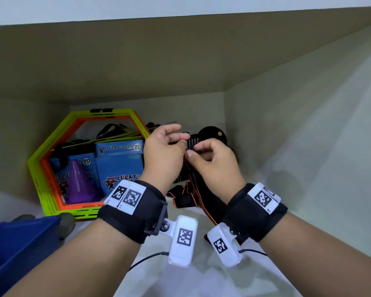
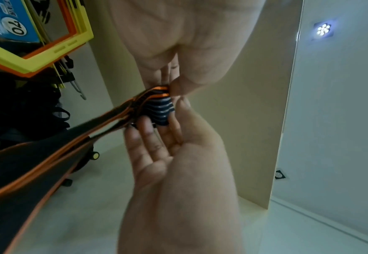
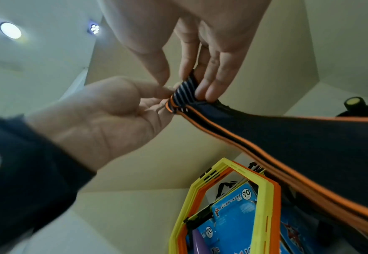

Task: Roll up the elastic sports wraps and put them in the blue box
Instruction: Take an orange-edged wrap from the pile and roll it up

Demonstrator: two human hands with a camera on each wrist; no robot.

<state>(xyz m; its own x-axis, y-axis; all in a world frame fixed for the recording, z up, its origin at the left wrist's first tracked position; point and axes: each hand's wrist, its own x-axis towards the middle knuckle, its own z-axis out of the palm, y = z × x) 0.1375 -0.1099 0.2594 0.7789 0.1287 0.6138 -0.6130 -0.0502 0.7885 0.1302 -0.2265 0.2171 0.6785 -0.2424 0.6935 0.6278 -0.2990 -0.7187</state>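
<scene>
Pale shelf compartment (image 1: 201, 279), walls and floor off-white, a darker board overhead. Landmark item: stack of hexagonal frames (image 1: 49, 151), yellow-green over orange, leaning against the rear left corner. Inside the frames: several blue "Lucky Star" packets (image 1: 119, 166) marked 70, and one purple cone (image 1: 79, 183) standing upright in front of them. Behind the frames: black straps and thin yellow rods, details unclear. Just right of the frames, raised off the shelf floor: one elastic sports wrap (image 2: 48, 165), black with orange edging, its striped end (image 2: 160, 110) held between both hands and the loose length trailing down to a heap on the floor. Left hand (image 1: 163, 155): thumb and forefinger closed narrowly on the striped end, other fingers loosely curved above. Right hand (image 1: 214, 163): thumb and fingers curled, pinching the same end from the opposite side; the two hands touch. Both wrists carry black bands with white coded tags. Further right of the frames, at the rear: a round black object (image 1: 212, 133) with a yellow dot, kind not determinable. Forward and left of the frames, at the picture edge: blue box (image 1: 15, 243), only a corner visible.
</scene>
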